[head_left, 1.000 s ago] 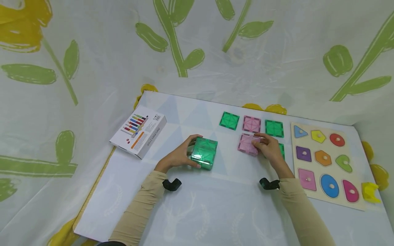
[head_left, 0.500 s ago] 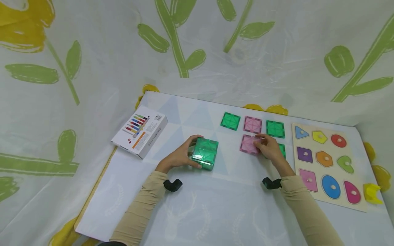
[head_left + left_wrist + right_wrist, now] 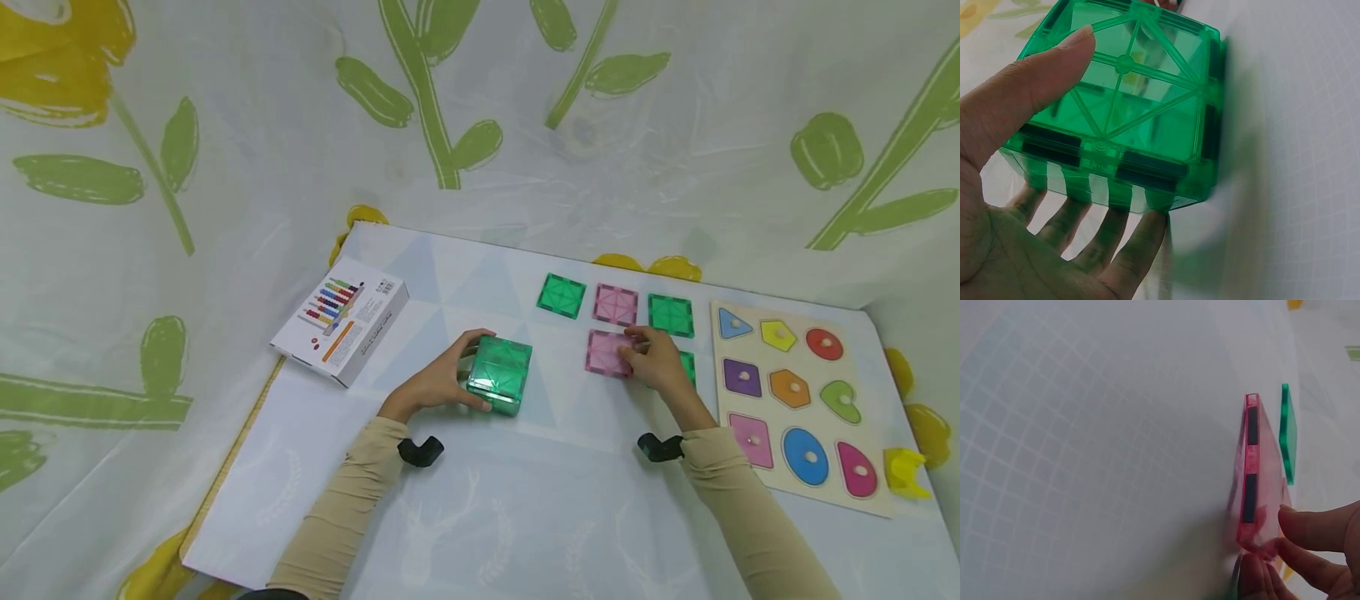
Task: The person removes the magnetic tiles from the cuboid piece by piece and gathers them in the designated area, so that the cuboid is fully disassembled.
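Observation:
In the head view my left hand grips a green translucent box-shaped block of square magnetic tiles. Its thumb lies on one crossed-bar face while the other fingers spread along a side in the left wrist view. My right hand pinches a pink square magnetic tile at its right edge. Dark magnets show along that pink tile's rim in the right wrist view. Behind it lie a green tile, another pink tile and a second green one. My right hand partly covers a further green tile.
A shape-puzzle board with several knobbed pieces lies at the right, a yellow plastic piece beside its lower corner. A white box with a bead-frame picture sits at the table's left. Leaf-printed cloth hangs behind the table.
The pink tile in my right hand has shifted slightly right and straightened below the back row of tiles. My left hand keeps its grip on the green block.

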Tool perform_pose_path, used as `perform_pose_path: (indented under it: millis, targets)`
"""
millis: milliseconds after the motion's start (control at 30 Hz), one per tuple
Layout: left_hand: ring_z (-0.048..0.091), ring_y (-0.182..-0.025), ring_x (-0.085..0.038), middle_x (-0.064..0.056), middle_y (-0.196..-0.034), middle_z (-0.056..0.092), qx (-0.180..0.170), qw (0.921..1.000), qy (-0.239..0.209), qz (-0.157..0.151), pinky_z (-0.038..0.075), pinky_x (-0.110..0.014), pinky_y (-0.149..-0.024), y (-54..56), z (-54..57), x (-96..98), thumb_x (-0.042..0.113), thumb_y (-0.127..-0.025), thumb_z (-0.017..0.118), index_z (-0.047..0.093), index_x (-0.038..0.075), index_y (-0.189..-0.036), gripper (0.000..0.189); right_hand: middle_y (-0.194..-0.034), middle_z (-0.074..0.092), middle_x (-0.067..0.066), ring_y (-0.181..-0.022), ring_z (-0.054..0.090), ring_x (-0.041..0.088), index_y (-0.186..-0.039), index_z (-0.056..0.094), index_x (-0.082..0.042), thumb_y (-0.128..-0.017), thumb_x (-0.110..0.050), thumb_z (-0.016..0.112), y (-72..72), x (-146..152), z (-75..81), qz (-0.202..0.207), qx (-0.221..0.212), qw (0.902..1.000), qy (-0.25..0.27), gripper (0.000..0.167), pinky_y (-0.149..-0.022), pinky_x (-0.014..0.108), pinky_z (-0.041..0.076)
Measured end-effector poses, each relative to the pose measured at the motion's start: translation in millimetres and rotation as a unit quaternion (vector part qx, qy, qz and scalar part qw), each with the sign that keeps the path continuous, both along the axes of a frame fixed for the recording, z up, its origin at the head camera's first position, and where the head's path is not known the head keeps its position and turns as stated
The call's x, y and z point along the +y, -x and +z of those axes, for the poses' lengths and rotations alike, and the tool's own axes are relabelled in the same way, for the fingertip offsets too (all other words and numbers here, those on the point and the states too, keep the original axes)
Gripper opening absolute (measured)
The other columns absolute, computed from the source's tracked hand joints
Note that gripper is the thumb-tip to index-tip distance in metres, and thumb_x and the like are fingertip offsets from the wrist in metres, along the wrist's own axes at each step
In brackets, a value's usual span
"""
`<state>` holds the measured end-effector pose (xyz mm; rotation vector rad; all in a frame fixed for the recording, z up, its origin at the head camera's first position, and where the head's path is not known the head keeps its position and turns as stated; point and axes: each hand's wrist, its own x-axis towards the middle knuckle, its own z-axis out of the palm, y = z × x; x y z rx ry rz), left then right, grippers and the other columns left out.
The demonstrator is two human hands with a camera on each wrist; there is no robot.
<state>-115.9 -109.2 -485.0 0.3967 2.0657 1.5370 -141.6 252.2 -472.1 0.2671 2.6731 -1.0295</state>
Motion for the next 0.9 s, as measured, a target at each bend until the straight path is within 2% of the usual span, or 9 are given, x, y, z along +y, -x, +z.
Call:
perform_pose_path:
  millis: [133,333,467,600,733,800,900]
  targets:
    - [0.025,-0.153,-0.034,-0.007,-0.163,0.028,0.0,1.0,0.001,0.0,0.029,-0.059,-0.122,-0.4,-0.2,-0.1,0.008,-0.065,0.093,0.028,0.031,-0.153,0.111,-0.138,0.051,0.026,-0.113,0.054,0.038,-0.14,0.053,-0.001,-0.101,-0.017,0.058,1.5,0.1,-4.6,-0.003,0.004,1.0,-0.005,0.043,-0.082,0.036,0.056]
    - [0.025,-0.153,-0.034,-0.007,-0.163,0.028,-0.003,1.0,-0.002,0.0,0.031,-0.058,-0.121,-0.1,-0.2,-0.3,0.007,-0.065,0.093,0.028,0.031,-0.153,0.112,-0.138,0.049,0.026,-0.117,0.051,0.039,-0.139,0.054,-0.001,-0.1,-0.016,0.058,-1.8,-3.1,-1.0,0.0,0.014,0.9999,-0.004,0.041,-0.09,0.045,0.058]
    - [0.026,-0.153,-0.034,-0.007,-0.163,0.028,-0.005,1.0,-0.004,0.0,0.032,-0.057,-0.121,0.3,-0.6,-0.8,0.007,-0.065,0.093,0.028,0.032,-0.153,0.112,-0.134,0.051,0.029,-0.116,0.051,0.043,-0.134,0.056,0.002,-0.097,-0.01,0.061,-10.3,-11.7,6.2,0.022,0.077,0.9963,-0.033,0.04,-0.093,0.054,0.055]
    - [0.026,-0.153,-0.034,-0.007,-0.162,0.028,-0.004,1.0,-0.007,-0.001,0.033,-0.057,-0.121,0.1,-0.7,-1.8,0.008,-0.065,0.093,0.028,0.032,-0.153,0.112,-0.138,0.05,0.029,-0.124,0.049,0.046,-0.137,0.055,0.0,-0.094,-0.009,0.065,-17.2,-28.7,11.5,0.053,0.133,0.9872,-0.07,0.045,-0.102,0.062,0.05]
    - [0.026,-0.153,-0.034,-0.006,-0.162,0.028,-0.005,0.9999,-0.009,-0.001,0.034,-0.057,-0.12,-0.3,-0.6,-2.2,0.007,-0.065,0.093,0.028,0.033,-0.152,0.112,-0.15,0.045,0.023,-0.139,0.041,0.044,-0.145,0.048,-0.006,-0.089,-0.013,0.076,-21.5,-51.1,13.6,0.102,0.153,0.9794,-0.084,0.064,-0.111,0.063,0.042]
    - [0.027,-0.152,-0.033,-0.006,-0.162,0.029,-0.006,0.9999,-0.009,0.0,0.033,-0.057,-0.12,-0.3,-0.6,-2.1,0.007,-0.065,0.093,0.028,0.033,-0.152,0.112,-0.153,0.044,0.021,-0.142,0.04,0.042,-0.149,0.044,-0.007,-0.085,-0.013,0.081,-24.5,-62.2,13.7,0.143,0.175,0.9703,-0.087,0.074,-0.113,0.061,0.041]
    - [0.028,-0.152,-0.033,-0.005,-0.161,0.03,-0.003,1.0,-0.005,0.0,0.032,-0.057,-0.121,-0.2,-0.6,-2.1,0.009,-0.065,0.093,0.028,0.034,-0.153,0.112,-0.157,0.041,0.018,-0.145,0.039,0.04,-0.153,0.038,-0.008,-0.08,-0.014,0.085,-29.9,-77.5,13.0,0.212,0.22,0.9473,-0.096,0.087,-0.116,0.059,0.039]
